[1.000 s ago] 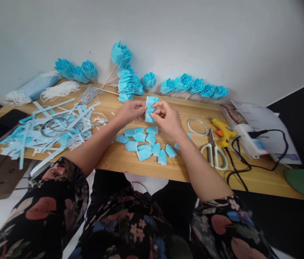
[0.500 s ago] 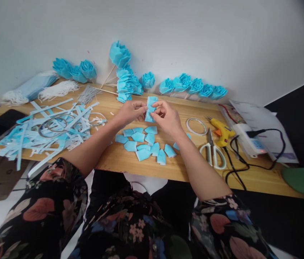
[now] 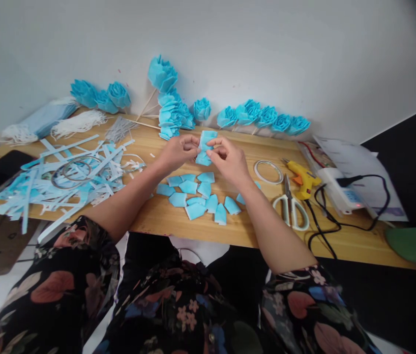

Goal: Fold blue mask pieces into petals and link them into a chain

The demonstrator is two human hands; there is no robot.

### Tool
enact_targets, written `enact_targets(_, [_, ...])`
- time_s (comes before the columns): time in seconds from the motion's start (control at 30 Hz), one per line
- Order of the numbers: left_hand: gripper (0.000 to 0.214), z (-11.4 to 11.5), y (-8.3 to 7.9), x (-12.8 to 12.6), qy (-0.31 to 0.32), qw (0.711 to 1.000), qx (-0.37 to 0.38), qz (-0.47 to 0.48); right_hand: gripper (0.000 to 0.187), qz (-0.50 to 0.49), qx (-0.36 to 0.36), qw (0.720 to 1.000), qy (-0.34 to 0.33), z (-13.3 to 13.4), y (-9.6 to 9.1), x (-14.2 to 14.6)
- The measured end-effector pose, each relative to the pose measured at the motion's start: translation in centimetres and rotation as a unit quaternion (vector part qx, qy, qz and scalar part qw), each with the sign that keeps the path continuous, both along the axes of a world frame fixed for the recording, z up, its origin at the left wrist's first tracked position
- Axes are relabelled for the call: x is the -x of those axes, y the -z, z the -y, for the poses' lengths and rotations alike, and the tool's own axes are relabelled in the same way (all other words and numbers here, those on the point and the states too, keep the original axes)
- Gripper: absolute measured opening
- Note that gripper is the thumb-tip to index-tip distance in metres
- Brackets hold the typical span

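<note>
Between my hands, above the wooden table (image 3: 178, 228), is a strip of blue mask fabric (image 3: 205, 142). My left hand (image 3: 179, 151) pinches its left edge, fingers closed. From the other side my right hand (image 3: 229, 158) grips it with thumb and forefinger. Below them lie several cut blue petal pieces (image 3: 195, 211), each with a pointed or rounded end. Behind my hands, a bunch of blue fabric flowers (image 3: 171, 115) on sticks leans by the wall.
Blue and white offcuts (image 3: 97, 182) heap at left, near a phone (image 3: 1, 172) and a stack of face masks (image 3: 45, 118). At right are a tape roll (image 3: 268, 171), scissors (image 3: 287, 204), a yellow glue gun (image 3: 303, 179) and a power strip (image 3: 344, 194) with black cables.
The fabric strip has tilted slightly, its lower end shifting left. Both hands keep their hold on it. The petal pieces lie as before.
</note>
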State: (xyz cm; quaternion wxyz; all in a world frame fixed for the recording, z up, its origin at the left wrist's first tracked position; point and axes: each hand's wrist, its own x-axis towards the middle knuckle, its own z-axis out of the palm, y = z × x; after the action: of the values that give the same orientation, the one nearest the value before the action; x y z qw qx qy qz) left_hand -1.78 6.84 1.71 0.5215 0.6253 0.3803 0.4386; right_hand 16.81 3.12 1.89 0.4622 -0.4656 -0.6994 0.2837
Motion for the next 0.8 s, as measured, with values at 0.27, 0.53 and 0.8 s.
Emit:
enact_targets(0.27, [0.014,-0.8,0.0,0.5,-0.081,0.996,-0.021,0.025,0.041,-0.186,0.047,0.979,0.063,-0.5,-0.5,-0.6])
enact_targets(0.53, [0.019,-0.4,-0.1,0.0,-0.078,0.996,-0.025,0.047,0.051,-0.166,0.156,0.974,0.003,-0.7,-0.1,-0.9])
enact_targets(0.8, [0.025,-0.2,0.1,0.0,-0.066,0.997,-0.034,0.029,0.057,-0.157,0.151,0.974,-0.064,-0.7,-0.2,-0.7])
